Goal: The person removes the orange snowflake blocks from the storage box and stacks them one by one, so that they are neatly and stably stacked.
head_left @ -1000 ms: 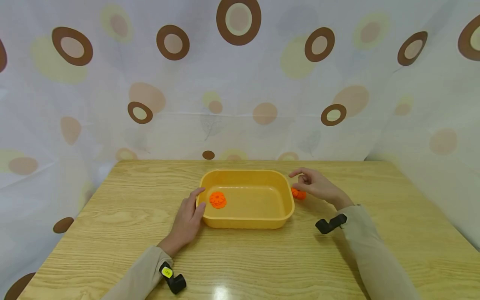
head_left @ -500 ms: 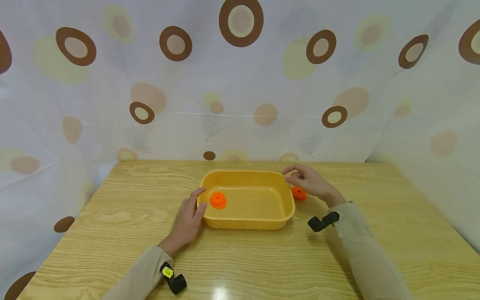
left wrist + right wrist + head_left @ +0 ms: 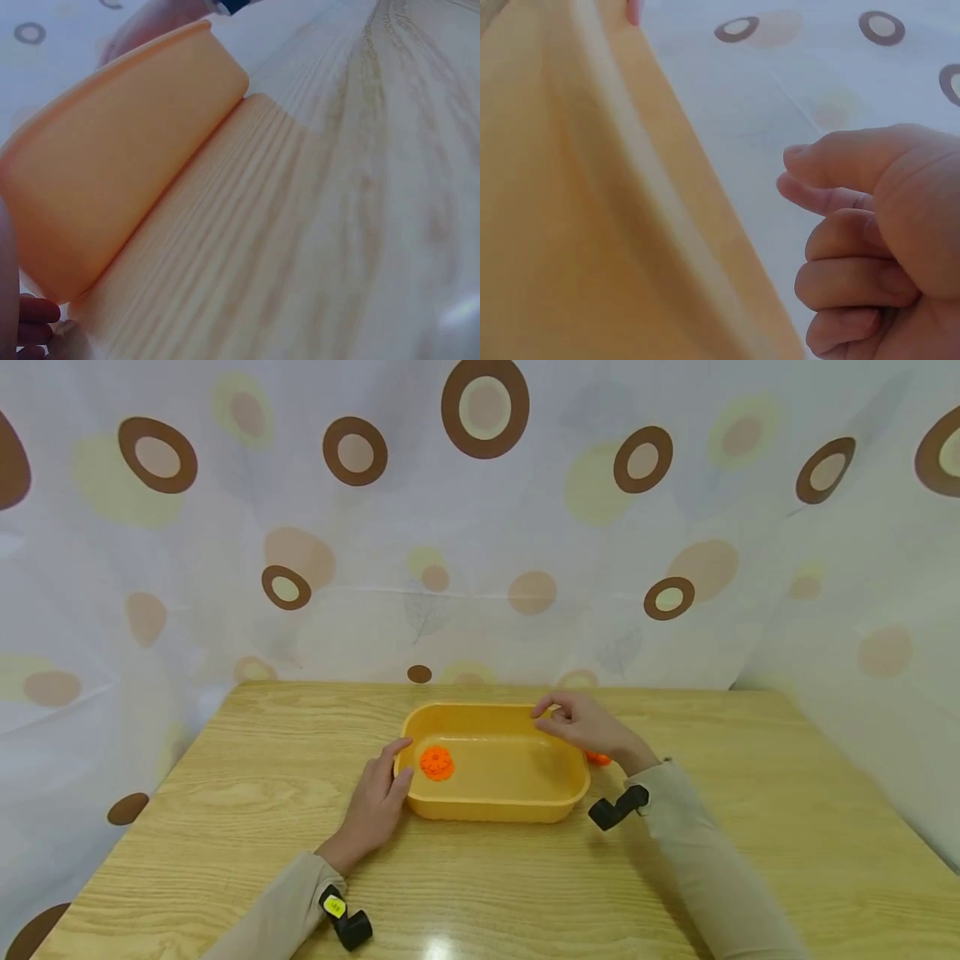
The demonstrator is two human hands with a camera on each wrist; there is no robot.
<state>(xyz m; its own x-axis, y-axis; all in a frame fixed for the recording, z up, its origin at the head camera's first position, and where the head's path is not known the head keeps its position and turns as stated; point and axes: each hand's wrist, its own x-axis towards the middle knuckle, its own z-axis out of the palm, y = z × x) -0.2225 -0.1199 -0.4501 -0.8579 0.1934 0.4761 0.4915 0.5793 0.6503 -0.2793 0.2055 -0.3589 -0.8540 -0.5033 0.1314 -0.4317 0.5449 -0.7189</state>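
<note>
A yellow plastic tub (image 3: 495, 811) stands on the table. My left hand (image 3: 375, 802) grips its left end, with the thumb and index finger at the rim. Inside, near that hand, lies an orange flower-shaped piece (image 3: 437, 763). My right hand (image 3: 588, 727) hangs over the tub's far right corner. In the right wrist view, three fingers (image 3: 847, 277) are curled in. The thumb (image 3: 847, 159) and index finger lie close together, with nothing visible between them. A second orange flower-shaped piece (image 3: 598, 759) lies outside the tub's right end, partly hidden by the right hand.
The wooden table (image 3: 300, 727) reaches back to a white patterned curtain (image 3: 480, 527). A black wrist camera is strapped to each sleeve, the left camera (image 3: 347, 920) with a yellow sticker and the right camera (image 3: 618, 807) near the tub's front right corner.
My right hand has moved left from beside the outer orange piece to over the tub's far right corner. The left hand stays at the tub's left end.
</note>
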